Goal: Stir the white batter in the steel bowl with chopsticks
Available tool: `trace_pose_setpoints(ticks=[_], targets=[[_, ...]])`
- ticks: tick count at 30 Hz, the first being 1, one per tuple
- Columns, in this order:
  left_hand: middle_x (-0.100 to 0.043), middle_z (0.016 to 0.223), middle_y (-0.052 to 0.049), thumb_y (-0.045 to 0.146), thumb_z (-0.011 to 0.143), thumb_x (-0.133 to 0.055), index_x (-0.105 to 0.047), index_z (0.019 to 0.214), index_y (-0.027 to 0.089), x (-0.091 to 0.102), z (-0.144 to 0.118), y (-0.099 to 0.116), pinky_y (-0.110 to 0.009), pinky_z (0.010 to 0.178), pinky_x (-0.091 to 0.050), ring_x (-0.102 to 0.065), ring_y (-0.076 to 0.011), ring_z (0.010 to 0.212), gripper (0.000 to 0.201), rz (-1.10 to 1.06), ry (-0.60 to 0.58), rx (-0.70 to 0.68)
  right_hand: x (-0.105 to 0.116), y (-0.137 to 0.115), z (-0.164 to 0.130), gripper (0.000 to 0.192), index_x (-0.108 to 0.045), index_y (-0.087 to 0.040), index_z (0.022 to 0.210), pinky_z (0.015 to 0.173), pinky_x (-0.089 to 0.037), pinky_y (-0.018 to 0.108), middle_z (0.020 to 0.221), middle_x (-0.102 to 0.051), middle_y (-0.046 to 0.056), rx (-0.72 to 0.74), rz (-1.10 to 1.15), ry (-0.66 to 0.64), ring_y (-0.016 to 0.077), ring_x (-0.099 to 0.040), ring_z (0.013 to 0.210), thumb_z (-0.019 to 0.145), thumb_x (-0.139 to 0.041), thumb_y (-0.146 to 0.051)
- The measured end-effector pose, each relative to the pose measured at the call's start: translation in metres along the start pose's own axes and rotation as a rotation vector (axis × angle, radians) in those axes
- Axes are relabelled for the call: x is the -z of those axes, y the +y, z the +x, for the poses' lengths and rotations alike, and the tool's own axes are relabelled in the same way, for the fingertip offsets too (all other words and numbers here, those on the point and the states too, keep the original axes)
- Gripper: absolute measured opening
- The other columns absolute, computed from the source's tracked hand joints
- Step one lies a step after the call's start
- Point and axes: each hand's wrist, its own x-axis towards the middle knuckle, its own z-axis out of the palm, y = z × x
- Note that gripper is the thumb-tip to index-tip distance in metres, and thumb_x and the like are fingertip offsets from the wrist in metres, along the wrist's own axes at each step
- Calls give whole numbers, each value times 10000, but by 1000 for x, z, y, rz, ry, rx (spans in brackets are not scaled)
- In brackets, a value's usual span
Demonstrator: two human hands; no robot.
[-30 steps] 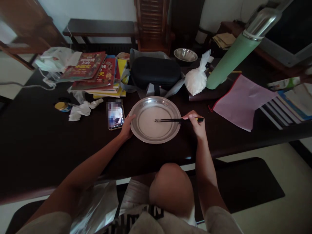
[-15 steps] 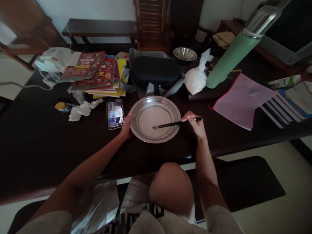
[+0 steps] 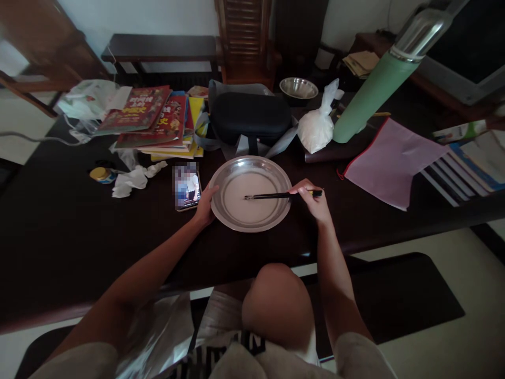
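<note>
Steel pan (image 3: 276, 173) of thin whitish liquid is being stirred: right hand (image 3: 313, 202) pinching chopsticks (image 3: 268, 196), left hand (image 3: 205, 206) gripping its rim, mixing seemingly unfinished.

A dark wooden table (image 3: 59, 237) spans the frame. Behind it, a dark bench (image 3: 158, 48) and a slatted wooden chair (image 3: 245, 37) stand against a white wall (image 3: 138, 16). The floor (image 3: 453, 347) is pale; lighting is dim.

Between your fingers (image 3: 211, 193) sits a silver plate (image 3: 276, 171) holding something pale grey-white. The chopsticks (image 3: 268, 196) at your right fingers are black. Beyond them stand a green flask (image 3: 369, 102) and a pink folder (image 3: 390, 158); the surface (image 3: 59, 221) is dark brown.
</note>
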Motion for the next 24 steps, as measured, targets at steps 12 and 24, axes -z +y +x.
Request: trace_pose_setpoints(ticks=[12, 24], targets=[[-780, 1000, -72, 432, 652, -780, -700, 1158, 208, -3, -3, 4, -420, 856, -606, -718, -343, 1077, 559, 28, -11, -1, -1, -1, 0, 352, -798, -293, 765, 841, -539, 397, 779, -762, 23, -3, 21, 74, 219, -709, 825, 926, -653, -570], [-787, 1034, -80, 419, 688, -784, -688, 1254, 200, 1, 0, 0, -417, 833, -614, -728, -340, 1044, 614, 4, -17, -3, 0, -1, -1, 364, -791, -299, 750, 836, -537, 401, 772, -748, 20, -15, 27, 112, 218, -700, 812, 938, -634, -568]])
